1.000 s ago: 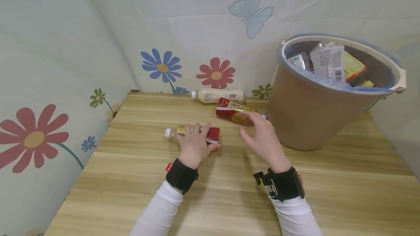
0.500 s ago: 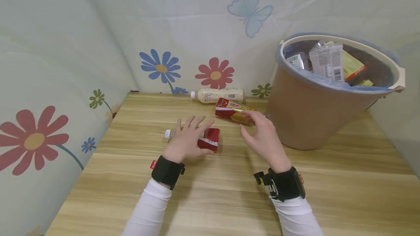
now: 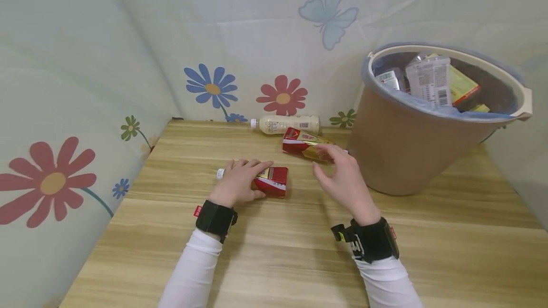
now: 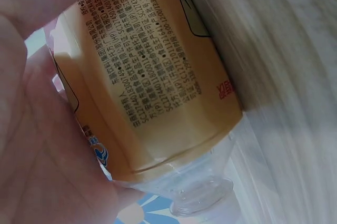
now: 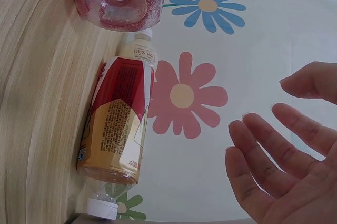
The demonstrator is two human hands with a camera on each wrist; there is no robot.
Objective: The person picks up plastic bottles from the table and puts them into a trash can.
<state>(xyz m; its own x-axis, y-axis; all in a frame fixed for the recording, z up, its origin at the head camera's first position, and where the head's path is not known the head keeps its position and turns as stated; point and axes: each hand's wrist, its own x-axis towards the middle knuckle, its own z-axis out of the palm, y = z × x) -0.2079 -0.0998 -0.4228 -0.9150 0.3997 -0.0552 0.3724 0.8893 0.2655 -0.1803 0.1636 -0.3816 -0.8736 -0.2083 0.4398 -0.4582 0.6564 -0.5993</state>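
Observation:
My left hand (image 3: 236,183) grips a bottle with a red and gold label (image 3: 276,182) that lies on its side, white cap to the left. In the left wrist view, the palm and fingers lie along this bottle's printed label (image 4: 152,71), above its clear neck. My right hand (image 3: 346,182) is held in the air with fingers loosely bent and holds nothing. Just beyond it a second red and gold bottle (image 3: 299,142) lies on its side, partly covered by those fingers in the head view. The right wrist view shows that bottle (image 5: 116,118) apart from the fingers.
A cream-coloured bottle (image 3: 288,125) lies along the wall at the table's back edge. A brown bin (image 3: 394,151) with a blue liner stands at the right, holding wrappers and packaging. The wood-grain table (image 3: 295,260) extends towards me.
My left hand lifted off the near bottle with fingers spread, shifted left, then came down and closed round it nearer the cap. My right hand has stayed in place.

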